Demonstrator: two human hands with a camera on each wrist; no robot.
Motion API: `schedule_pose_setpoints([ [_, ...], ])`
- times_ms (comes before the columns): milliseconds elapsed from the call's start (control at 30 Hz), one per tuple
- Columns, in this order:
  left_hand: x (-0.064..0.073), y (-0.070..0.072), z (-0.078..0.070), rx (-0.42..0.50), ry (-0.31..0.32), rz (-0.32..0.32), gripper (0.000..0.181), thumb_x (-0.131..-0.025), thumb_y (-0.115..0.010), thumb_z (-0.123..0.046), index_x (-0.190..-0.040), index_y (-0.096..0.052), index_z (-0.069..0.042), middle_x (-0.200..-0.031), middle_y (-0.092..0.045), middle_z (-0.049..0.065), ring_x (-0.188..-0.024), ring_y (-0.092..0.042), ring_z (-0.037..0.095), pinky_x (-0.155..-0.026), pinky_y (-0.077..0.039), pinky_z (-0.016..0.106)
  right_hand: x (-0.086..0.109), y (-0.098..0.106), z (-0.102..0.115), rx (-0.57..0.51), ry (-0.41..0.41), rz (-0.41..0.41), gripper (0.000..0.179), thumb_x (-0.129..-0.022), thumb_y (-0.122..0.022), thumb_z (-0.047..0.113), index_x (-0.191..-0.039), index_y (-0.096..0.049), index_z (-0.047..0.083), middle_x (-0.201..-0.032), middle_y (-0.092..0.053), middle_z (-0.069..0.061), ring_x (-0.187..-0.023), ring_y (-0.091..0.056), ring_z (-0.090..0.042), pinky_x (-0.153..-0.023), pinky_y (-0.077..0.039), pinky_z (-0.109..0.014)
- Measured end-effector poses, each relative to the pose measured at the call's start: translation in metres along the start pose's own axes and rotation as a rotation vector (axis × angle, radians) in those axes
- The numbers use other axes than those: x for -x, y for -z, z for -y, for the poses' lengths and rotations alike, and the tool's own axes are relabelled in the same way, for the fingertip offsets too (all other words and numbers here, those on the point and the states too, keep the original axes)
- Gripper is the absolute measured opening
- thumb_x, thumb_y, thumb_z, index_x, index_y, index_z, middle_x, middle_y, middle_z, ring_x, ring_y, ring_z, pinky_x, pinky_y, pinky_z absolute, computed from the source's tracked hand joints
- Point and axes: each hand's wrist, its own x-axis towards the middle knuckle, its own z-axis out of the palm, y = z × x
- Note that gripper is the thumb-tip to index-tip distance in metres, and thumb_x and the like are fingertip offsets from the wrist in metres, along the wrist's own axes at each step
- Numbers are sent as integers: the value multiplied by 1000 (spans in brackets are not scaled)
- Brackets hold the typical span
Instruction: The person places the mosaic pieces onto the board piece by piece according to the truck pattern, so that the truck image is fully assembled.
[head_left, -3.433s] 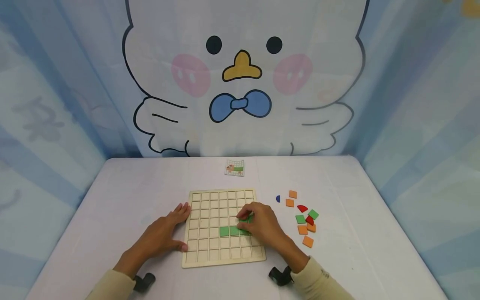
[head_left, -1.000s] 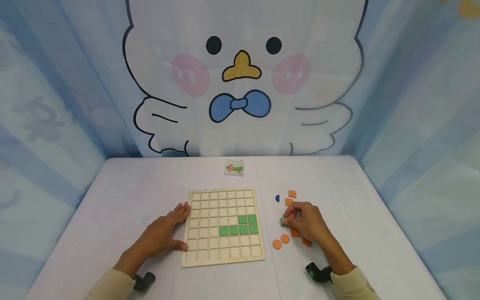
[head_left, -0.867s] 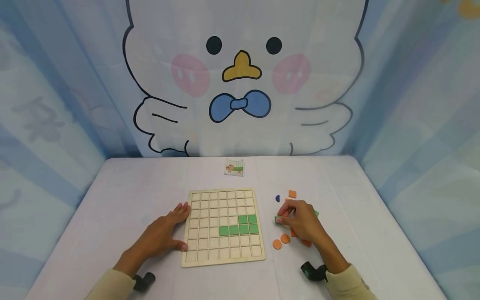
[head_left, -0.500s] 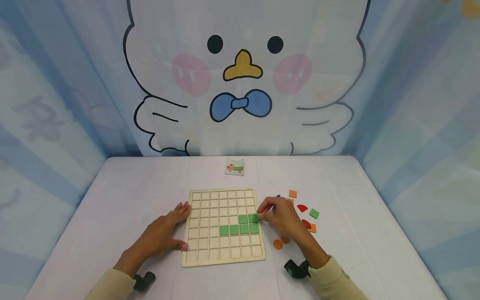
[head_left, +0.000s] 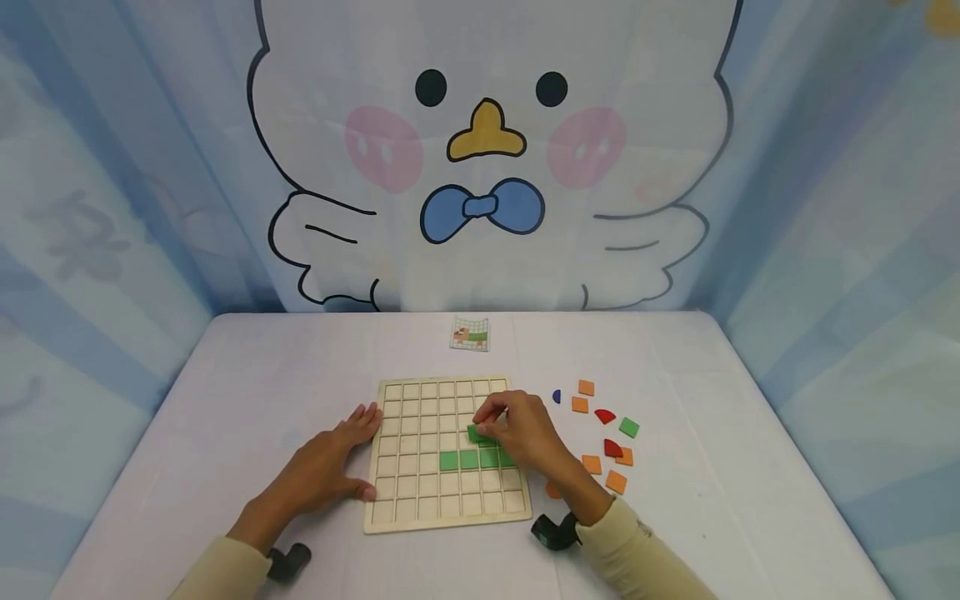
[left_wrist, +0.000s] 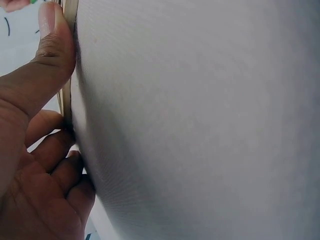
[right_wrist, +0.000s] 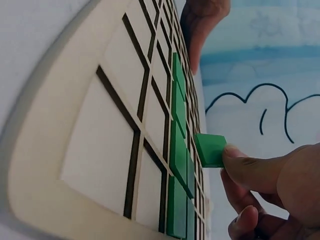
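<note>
My right hand [head_left: 527, 432] pinches a green square tile [right_wrist: 210, 150] between thumb and finger, over the wooden grid board [head_left: 420, 528]. In the right wrist view the tile is tilted and just off the board. Several green tiles [head_left: 468, 460] lie in the board's cells, a row with more above its right end, partly hidden by the hand. My left hand [head_left: 322, 467] lies along the board's left edge, fingers extended. In the left wrist view its thumb [left_wrist: 50, 50] and fingertips touch that edge.
Right of the board lie several orange squares [head_left: 616, 482], red wedge pieces [head_left: 604, 416], a green square [head_left: 628, 427], a blue half-disc [head_left: 557, 397] and an orange disc [head_left: 553, 490] partly behind the right wrist. A small picture card [head_left: 470, 334] lies behind the board.
The right hand has taken a green tile from the loose pieces and carried it left over the board. Earlier, it let go of tiles on the board's right side. The left hand stays put.
</note>
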Motion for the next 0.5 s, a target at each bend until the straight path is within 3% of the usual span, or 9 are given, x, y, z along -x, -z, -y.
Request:
schedule_pose_setpoints([
  [200, 0, 0, 0, 0, -5, 5, 120, -65, -96, -38, -164, -36, -5, -174, -29, 14, -161, -29, 41, -125, -34, 67, -1, -10, 3, 34, 14, -24, 14, -90, -84, 8, -87, -77, 19, -80, -69, 9, -80, -59, -9, -77, -48, -29],
  [500, 0, 1, 0, -1, 11, 13, 121, -65, -96, -38, -165, -36, -6, -174, -29, 13, -161, -28, 41, -125, -34, 66, 3, -19, 4, 123, 42, -14, 13, -88, -86, 12, -86, -76, 19, -81, -65, 8, -78, -60, -8, -74, -48, -29],
])
